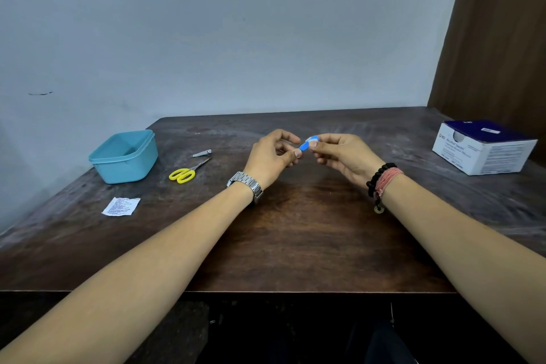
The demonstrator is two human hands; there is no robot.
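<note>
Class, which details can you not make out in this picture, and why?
Head view:
small blue strip: ends covered by the left hand and the right hand; too small to identify.
white printed paper sachet: text too small to read.
teal square plastic tub: near wall hides part of its floor.
white and dark blue cardboard box: side print blurred.

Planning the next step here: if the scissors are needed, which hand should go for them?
Left, probably. The scissors lie on the table left of the left hand; the right hand would have to cross over it. Both pinch the blue plaster, so the right could keep it.
</note>
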